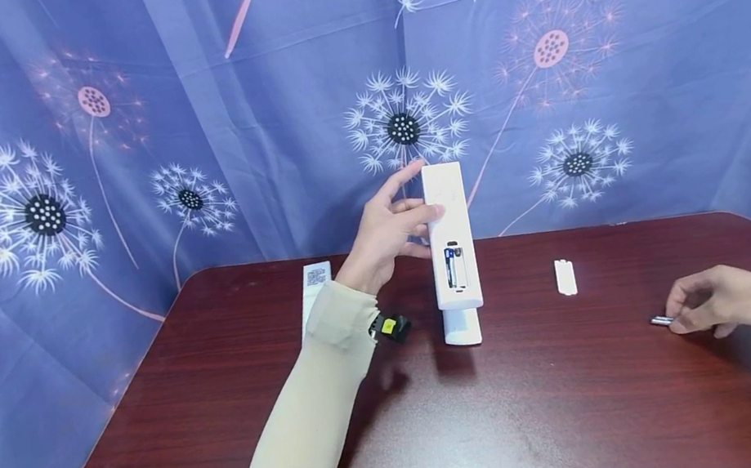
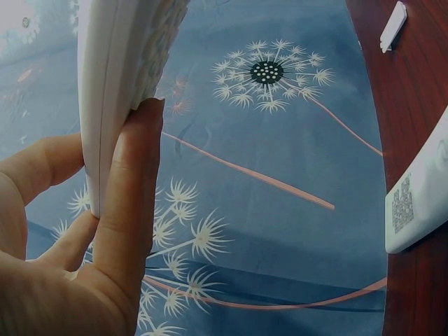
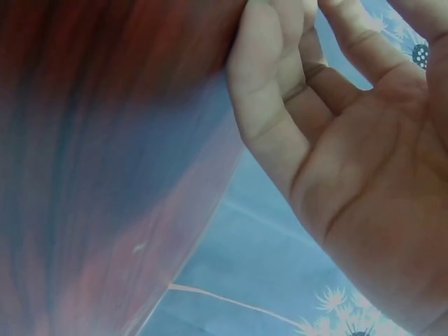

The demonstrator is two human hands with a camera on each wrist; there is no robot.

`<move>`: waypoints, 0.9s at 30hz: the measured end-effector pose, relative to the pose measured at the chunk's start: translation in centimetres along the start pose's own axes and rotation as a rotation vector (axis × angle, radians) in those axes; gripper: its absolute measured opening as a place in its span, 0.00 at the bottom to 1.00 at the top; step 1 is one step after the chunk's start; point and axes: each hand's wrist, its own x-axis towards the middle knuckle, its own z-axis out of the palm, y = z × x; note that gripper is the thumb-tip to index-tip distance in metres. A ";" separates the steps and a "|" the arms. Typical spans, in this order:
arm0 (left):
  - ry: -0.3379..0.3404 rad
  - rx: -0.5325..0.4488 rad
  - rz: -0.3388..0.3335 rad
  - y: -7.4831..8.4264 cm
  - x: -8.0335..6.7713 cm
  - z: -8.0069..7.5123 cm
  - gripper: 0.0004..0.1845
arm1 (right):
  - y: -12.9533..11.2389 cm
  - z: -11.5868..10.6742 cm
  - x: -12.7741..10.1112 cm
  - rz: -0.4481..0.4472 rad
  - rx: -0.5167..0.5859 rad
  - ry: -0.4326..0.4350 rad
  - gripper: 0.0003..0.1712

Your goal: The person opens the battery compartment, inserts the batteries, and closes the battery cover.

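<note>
My left hand [image 1: 389, 227] grips a white remote control [image 1: 450, 234] and holds it upright above the dark red table [image 1: 451, 420], back side toward me. Its battery bay [image 1: 455, 267] is uncovered and a battery shows inside. In the left wrist view the thumb [image 2: 133, 203] presses the remote [image 2: 115, 84] along its edge. The remote's lower end is near a white piece [image 1: 462, 327] lying on the table. At the right, my right hand [image 1: 718, 301] rests on the table and pinches a small silver battery [image 1: 662, 319].
A white battery cover [image 1: 565, 277] lies on the table right of the remote. A second white remote [image 1: 314, 294] with a QR label lies behind my left forearm; it also shows in the left wrist view [image 2: 420, 203]. A blue dandelion-print cloth [image 1: 107, 146] hangs behind.
</note>
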 end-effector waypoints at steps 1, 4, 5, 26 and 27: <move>0.001 0.000 -0.002 0.0 0.0 0.0 0.41 | -0.1 0.0 0.1 0.004 0.000 -0.001 0.01; 0.002 0.000 -0.005 -0.1 0.0 0.0 0.41 | -0.5 0.2 0.3 0.008 0.023 0.005 0.01; 0.002 0.000 -0.004 -0.1 0.0 0.0 0.41 | -0.6 0.3 0.4 0.004 0.033 0.013 0.02; 0.021 0.003 0.012 0.0 0.0 0.1 0.40 | -10.0 3.6 3.5 -0.388 0.137 0.578 0.25; 0.022 0.005 0.016 0.0 0.0 0.1 0.40 | -10.6 3.7 3.7 -0.396 0.143 0.594 0.26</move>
